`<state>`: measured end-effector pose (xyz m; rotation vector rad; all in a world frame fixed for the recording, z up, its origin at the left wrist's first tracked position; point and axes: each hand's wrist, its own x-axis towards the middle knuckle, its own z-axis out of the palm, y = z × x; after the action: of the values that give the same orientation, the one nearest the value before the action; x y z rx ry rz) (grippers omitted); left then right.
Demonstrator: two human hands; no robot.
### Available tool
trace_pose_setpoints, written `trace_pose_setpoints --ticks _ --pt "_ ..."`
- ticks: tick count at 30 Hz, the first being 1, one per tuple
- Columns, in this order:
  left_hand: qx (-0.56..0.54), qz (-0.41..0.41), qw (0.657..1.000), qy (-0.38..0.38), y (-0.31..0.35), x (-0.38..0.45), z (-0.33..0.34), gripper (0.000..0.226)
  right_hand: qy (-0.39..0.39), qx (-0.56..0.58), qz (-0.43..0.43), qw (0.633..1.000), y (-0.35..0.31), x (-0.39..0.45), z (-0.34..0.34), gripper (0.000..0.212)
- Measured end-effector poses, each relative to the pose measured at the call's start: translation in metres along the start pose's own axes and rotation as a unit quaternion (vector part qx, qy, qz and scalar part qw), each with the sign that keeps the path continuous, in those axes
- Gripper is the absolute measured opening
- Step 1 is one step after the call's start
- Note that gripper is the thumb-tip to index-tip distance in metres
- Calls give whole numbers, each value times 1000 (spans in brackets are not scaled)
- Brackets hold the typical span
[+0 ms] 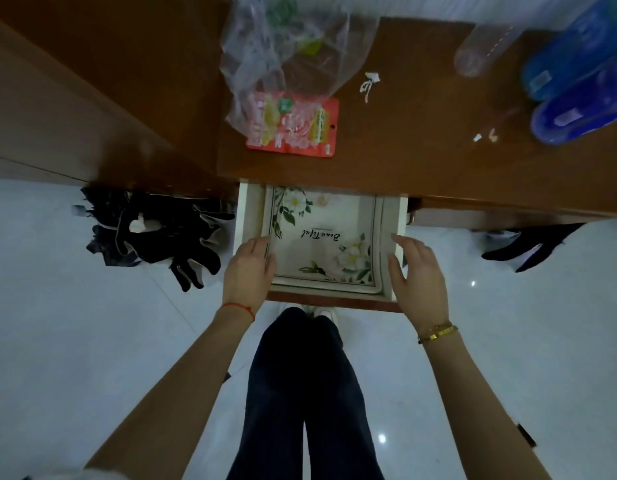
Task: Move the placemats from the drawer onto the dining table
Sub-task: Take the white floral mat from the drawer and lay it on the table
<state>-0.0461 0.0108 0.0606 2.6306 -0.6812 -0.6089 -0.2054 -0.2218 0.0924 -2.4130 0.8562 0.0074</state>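
Two forearms extend forward from the bottom edge, above dark trouser legs and a glossy white tiled floor (508, 341). The left wrist carries a red string bracelet (238, 309); the right wrist carries a gold bracelet (437, 332).

The left hand (250, 271) lies at the left edge of the placemats (322, 237), fingers turned down at that edge; the fingertips are hidden, so a grip cannot be confirmed. The right hand (416, 275) hovers at the right wall of the drawer (399, 216), fingers straight and relaxed, holding nothing.

The placemats lie stacked flat inside the open drawer. The top mat shows white flowers, green leaves and the script word "Beautiful".

Beyond the drawer is a brown wooden tabletop (421, 133). It carries a red snack packet (295, 128) partly under a clear plastic bag (289, 50), a clear plastic bottle (480, 50) and blue packages (577, 81). Dark fabric (154, 230) lies on the floor to the left.
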Motion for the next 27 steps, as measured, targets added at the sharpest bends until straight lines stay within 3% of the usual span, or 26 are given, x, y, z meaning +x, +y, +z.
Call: trace_pose_setpoints --ticks 9,13,18,22,27 --pt "55 -128 986 -97 -35 61 92 49 57 -25 -18 998 45 19 71 31" --pt "44 -187 975 -110 -34 64 100 41 71 -17 -21 997 47 17 74 29" --pt "68 -169 976 -118 -37 57 93 32 54 -7 -18 998 48 11 75 29" --pt "87 -147 981 -93 -27 52 79 44 37 2 1 999 46 1 71 30" --pt "-34 -132 987 -87 -20 57 56 32 24 5 23 999 44 -14 69 30"
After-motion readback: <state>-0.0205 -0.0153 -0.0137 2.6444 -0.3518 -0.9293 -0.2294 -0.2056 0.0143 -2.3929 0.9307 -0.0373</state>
